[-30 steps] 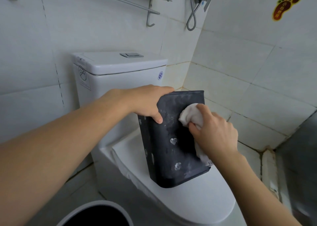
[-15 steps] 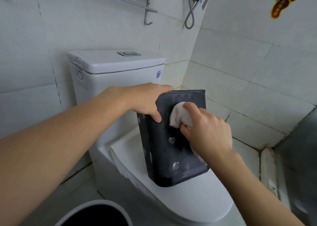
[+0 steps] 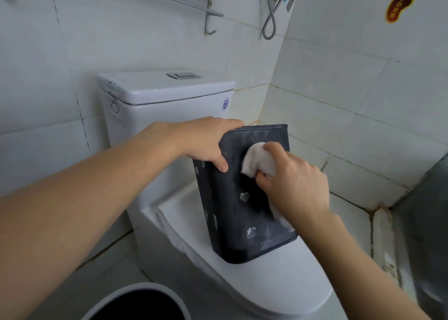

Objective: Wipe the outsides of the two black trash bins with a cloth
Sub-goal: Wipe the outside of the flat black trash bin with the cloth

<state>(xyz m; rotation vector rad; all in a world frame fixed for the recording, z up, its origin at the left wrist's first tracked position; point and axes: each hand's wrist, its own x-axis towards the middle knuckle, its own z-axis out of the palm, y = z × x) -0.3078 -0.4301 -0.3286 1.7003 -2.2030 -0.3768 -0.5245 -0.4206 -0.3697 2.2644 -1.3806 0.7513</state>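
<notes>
A rectangular black trash bin (image 3: 238, 225) with pale heart marks and white smears stands tilted on the closed toilet lid (image 3: 278, 285). My left hand (image 3: 206, 141) grips its upper left rim, thumb on the front face. My right hand (image 3: 293, 181) is closed on a bunched white cloth (image 3: 254, 160) and presses it against the upper front of the bin. A second bin with a pale rim and dark inside (image 3: 135, 302) shows at the bottom edge, partly cut off.
The white toilet tank (image 3: 167, 101) stands behind the bin against the tiled wall. A metal towel rail with a hook (image 3: 208, 16) and a shower hose (image 3: 270, 23) hang above. The tiled corner lies to the right, with a grey panel (image 3: 426, 222) at the far right.
My right hand has slid the cloth leftward across the upper front of the bin. My left hand keeps its grip on the rim, and the bin has stayed put.
</notes>
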